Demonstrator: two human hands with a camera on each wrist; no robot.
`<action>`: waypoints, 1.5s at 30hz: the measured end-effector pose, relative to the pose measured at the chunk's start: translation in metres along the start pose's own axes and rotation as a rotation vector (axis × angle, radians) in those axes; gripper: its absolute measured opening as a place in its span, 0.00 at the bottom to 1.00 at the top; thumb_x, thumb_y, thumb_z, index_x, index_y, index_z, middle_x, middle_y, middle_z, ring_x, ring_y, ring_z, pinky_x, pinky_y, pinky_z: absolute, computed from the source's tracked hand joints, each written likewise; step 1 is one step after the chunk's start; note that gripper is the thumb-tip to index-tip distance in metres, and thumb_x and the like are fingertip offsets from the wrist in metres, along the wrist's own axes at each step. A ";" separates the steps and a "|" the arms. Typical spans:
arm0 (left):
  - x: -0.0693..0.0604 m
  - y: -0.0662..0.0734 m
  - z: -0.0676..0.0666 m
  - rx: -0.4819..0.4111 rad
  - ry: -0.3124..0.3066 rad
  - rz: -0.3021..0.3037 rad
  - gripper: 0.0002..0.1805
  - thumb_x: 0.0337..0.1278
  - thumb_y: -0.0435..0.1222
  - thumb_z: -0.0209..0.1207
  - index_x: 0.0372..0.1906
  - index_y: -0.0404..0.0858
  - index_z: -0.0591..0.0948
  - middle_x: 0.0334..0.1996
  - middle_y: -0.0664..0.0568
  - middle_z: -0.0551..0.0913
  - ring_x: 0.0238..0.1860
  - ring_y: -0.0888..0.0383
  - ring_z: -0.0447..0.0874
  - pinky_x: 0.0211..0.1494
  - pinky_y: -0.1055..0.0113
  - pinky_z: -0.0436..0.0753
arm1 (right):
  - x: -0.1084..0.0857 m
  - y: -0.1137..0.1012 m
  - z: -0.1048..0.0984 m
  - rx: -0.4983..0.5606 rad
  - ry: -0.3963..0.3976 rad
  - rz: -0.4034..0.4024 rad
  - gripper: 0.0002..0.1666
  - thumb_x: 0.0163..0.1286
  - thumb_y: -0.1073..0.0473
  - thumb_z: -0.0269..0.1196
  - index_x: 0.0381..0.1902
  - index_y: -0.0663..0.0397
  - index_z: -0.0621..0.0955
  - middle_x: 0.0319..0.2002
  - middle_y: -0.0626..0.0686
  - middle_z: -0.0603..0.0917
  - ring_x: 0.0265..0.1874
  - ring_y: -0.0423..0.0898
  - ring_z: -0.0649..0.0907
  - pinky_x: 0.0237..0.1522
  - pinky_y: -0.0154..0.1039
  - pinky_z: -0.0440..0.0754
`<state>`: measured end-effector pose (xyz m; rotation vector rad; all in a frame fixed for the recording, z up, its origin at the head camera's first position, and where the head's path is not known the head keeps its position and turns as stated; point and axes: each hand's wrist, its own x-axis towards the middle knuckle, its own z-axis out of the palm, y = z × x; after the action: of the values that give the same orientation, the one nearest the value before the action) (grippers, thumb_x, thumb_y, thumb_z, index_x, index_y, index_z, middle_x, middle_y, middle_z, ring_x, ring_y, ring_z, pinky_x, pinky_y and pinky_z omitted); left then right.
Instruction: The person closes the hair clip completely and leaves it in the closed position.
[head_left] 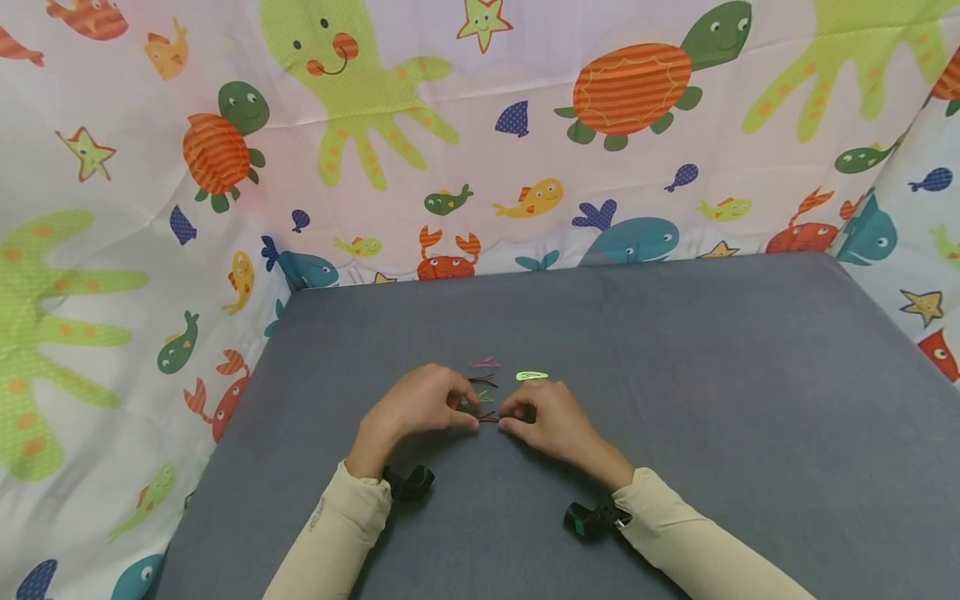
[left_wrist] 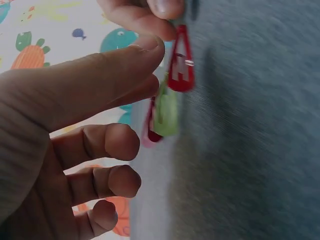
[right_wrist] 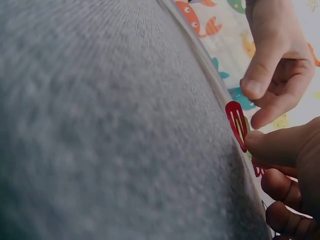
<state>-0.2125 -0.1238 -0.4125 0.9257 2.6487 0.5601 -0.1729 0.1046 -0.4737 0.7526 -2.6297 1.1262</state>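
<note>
A red snap hair clip (left_wrist: pixel 181 70) lies on the grey surface between the two hands. My right hand (head_left: pixel 551 421) pinches its narrow end between thumb and fingertips. On the clip's other side is my left hand (head_left: pixel 427 404), fingers loosely bent, thumb and fingertips apart with nothing between them. Beyond the red clip, a green hair clip (left_wrist: pixel 166 115), a dark red one (head_left: pixel 483 380) and a pink one (head_left: pixel 483 363) are lined up in a column. The left fingers partly cover the green clip in the head view.
A yellow-green hair clip (head_left: pixel 532 376) lies apart, just beyond the right hand. The grey table (head_left: pixel 712 400) is bordered at the back and sides by a curtain (head_left: pixel 487 233) printed with sea animals. A black wrist camera (head_left: pixel 592 518) sits below the right sleeve.
</note>
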 end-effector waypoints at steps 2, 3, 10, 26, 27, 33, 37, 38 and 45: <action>-0.001 -0.002 0.003 0.021 0.000 0.002 0.12 0.51 0.46 0.75 0.41 0.50 0.91 0.18 0.62 0.76 0.20 0.67 0.70 0.24 0.70 0.66 | 0.000 -0.001 0.002 -0.020 0.002 0.015 0.07 0.56 0.56 0.78 0.32 0.43 0.90 0.24 0.38 0.84 0.24 0.33 0.77 0.36 0.35 0.73; -0.002 -0.004 0.004 0.033 0.003 0.005 0.12 0.51 0.46 0.76 0.41 0.50 0.91 0.18 0.62 0.76 0.20 0.67 0.70 0.24 0.70 0.66 | 0.000 -0.002 0.003 -0.030 0.004 0.022 0.07 0.55 0.56 0.79 0.32 0.42 0.90 0.24 0.38 0.83 0.25 0.33 0.77 0.38 0.36 0.72; -0.004 -0.006 0.009 0.061 0.006 -0.013 0.10 0.50 0.47 0.76 0.39 0.52 0.92 0.20 0.65 0.78 0.22 0.67 0.71 0.25 0.69 0.68 | -0.001 -0.006 0.004 -0.045 0.001 0.058 0.07 0.55 0.55 0.79 0.31 0.42 0.90 0.24 0.37 0.82 0.27 0.36 0.78 0.41 0.39 0.65; -0.003 -0.008 0.016 0.079 0.050 -0.019 0.05 0.49 0.46 0.76 0.31 0.55 0.91 0.26 0.69 0.84 0.24 0.68 0.73 0.28 0.68 0.72 | -0.003 -0.006 0.007 -0.083 0.020 0.022 0.07 0.55 0.54 0.79 0.32 0.41 0.91 0.25 0.40 0.84 0.29 0.37 0.78 0.38 0.37 0.63; -0.003 -0.008 0.016 0.085 0.051 -0.021 0.04 0.49 0.46 0.76 0.30 0.56 0.91 0.26 0.69 0.84 0.24 0.68 0.73 0.28 0.68 0.72 | -0.002 -0.006 0.006 -0.083 0.019 0.024 0.07 0.55 0.54 0.79 0.32 0.41 0.91 0.25 0.40 0.84 0.29 0.37 0.78 0.38 0.37 0.63; -0.001 -0.008 0.018 0.116 0.066 -0.003 0.04 0.51 0.46 0.76 0.28 0.56 0.90 0.23 0.70 0.82 0.23 0.69 0.72 0.27 0.70 0.70 | -0.002 -0.005 0.007 -0.089 0.022 0.025 0.07 0.55 0.54 0.79 0.32 0.41 0.91 0.25 0.41 0.84 0.30 0.37 0.78 0.38 0.38 0.64; -0.001 -0.007 0.018 0.114 0.077 0.013 0.05 0.51 0.45 0.75 0.26 0.55 0.89 0.22 0.69 0.81 0.23 0.68 0.71 0.27 0.70 0.70 | -0.002 -0.006 0.007 -0.090 0.025 0.030 0.07 0.54 0.54 0.79 0.32 0.41 0.91 0.26 0.41 0.84 0.30 0.38 0.79 0.39 0.38 0.64; -0.001 -0.006 0.018 0.114 0.079 0.013 0.05 0.51 0.45 0.75 0.25 0.55 0.89 0.21 0.69 0.81 0.23 0.69 0.71 0.27 0.70 0.70 | -0.002 -0.006 0.006 -0.092 0.026 0.032 0.08 0.54 0.54 0.79 0.32 0.41 0.91 0.26 0.41 0.84 0.30 0.38 0.79 0.39 0.38 0.64; -0.001 -0.005 0.019 0.113 0.104 0.021 0.07 0.53 0.44 0.75 0.23 0.54 0.88 0.21 0.68 0.80 0.23 0.69 0.71 0.27 0.70 0.70 | -0.002 -0.007 0.007 -0.094 0.023 0.056 0.08 0.54 0.53 0.79 0.33 0.41 0.91 0.26 0.41 0.83 0.28 0.37 0.78 0.37 0.37 0.63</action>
<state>-0.2074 -0.1234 -0.4312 0.9830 2.7919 0.4798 -0.1675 0.0967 -0.4751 0.6472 -2.6788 1.0105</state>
